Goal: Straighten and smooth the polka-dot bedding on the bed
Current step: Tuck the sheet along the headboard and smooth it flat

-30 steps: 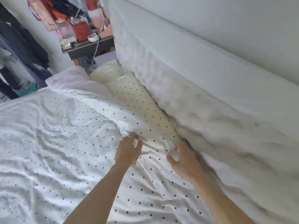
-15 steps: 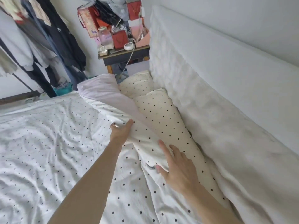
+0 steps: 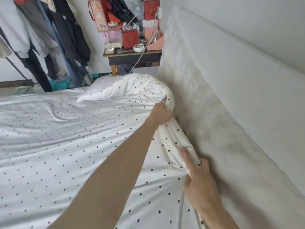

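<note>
A white polka-dot duvet (image 3: 69,146) covers the bed, with wrinkles across its left half. Its top edge is bunched into a roll (image 3: 173,139) lying against the white headboard (image 3: 214,123). My left hand (image 3: 161,113) grips that roll far up, fingers curled into the cloth. My right hand (image 3: 200,180) holds the same edge nearer to me, thumb on top and fingers pinching a fold. The duvet's far end (image 3: 132,88) bulges over the pillows, which are hidden.
A dark bedside table (image 3: 132,57) crowded with red bags, a jar and a bowl stands beyond the headboard. Dark and grey clothes (image 3: 49,38) hang on a rack at the left. A white wall (image 3: 247,22) rises behind the headboard.
The duvet's top edge has been drawn up over the spotted pillows to the headboard. Both hands moved up and right with it, and the view lifted toward the bedside table.
</note>
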Tool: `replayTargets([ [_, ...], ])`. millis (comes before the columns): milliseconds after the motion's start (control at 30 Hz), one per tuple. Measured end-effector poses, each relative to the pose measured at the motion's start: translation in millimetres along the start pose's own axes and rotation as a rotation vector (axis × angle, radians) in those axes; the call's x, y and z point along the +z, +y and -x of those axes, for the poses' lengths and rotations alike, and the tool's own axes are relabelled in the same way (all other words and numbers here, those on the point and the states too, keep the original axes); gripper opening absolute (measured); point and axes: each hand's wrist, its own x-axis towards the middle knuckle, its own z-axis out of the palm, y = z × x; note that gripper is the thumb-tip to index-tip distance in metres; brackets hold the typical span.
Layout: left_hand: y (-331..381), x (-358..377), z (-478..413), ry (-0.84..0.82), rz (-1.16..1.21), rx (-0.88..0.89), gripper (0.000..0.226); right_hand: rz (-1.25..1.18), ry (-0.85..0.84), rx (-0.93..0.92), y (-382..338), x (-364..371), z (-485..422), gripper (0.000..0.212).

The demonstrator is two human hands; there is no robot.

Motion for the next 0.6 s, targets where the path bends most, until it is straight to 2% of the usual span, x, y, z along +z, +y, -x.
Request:
replayTargets([
  [67, -30, 23, 0, -0.284, -0.178, -0.043, 0.073, -0.015, -0.094, 0.091, 14, 13, 3, 0.087],
  [100, -50, 29, 1, -0.33, -0.273, -0.074, 0.069, -0.022, -0.109, 0.125, 17, 21, 1, 0.084],
  [233, -83, 33, 6, -0.227, -0.419, 0.012, 0.062, 0.0, -0.12, 0.214, 23, 43, -7, 0.079],
  [400, -103, 36, 43, -0.198, -0.767, 0.189, 0.057, 0.023, -0.107, 0.218, 21, 51, -2, 0.075],
  [600, -120, 47, 104, -0.115, -0.817, 0.125, 0.061, -0.004, -0.164, 0.241, 17, 29, 26, 0.067],
])
